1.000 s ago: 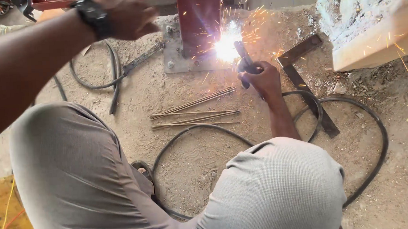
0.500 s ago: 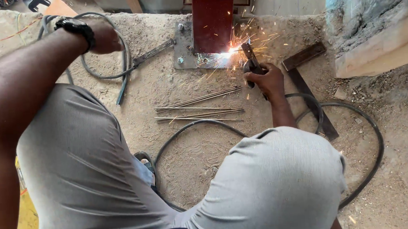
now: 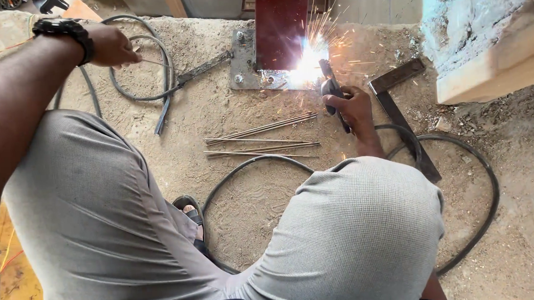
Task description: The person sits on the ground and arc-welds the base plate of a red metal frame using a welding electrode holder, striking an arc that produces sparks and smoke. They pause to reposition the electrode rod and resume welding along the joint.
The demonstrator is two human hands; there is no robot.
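The right hand [image 3: 354, 104] grips the electrode holder [image 3: 333, 93], whose arc has flared bright again at the red post [image 3: 281, 28] base, sparks spraying toward one o'clock. The left hand [image 3: 109, 45] has dropped to ten o'clock, loosely curled beside the cable loops [image 3: 142, 71]. Spare rods [image 3: 260, 138] lie at six o'clock; the wall [image 3: 488, 25] crowds three o'clock.

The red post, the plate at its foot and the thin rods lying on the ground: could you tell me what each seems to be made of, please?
Red post: probably steel, painted dark red, with sparks at its base.
Base plate: bare grey metal with bolt heads, dull finish.
Thin rods: straight and grey, likely coated metal welding rods; the coating cannot be confirmed.
Right hand grips a dark holder, seemingly insulated.
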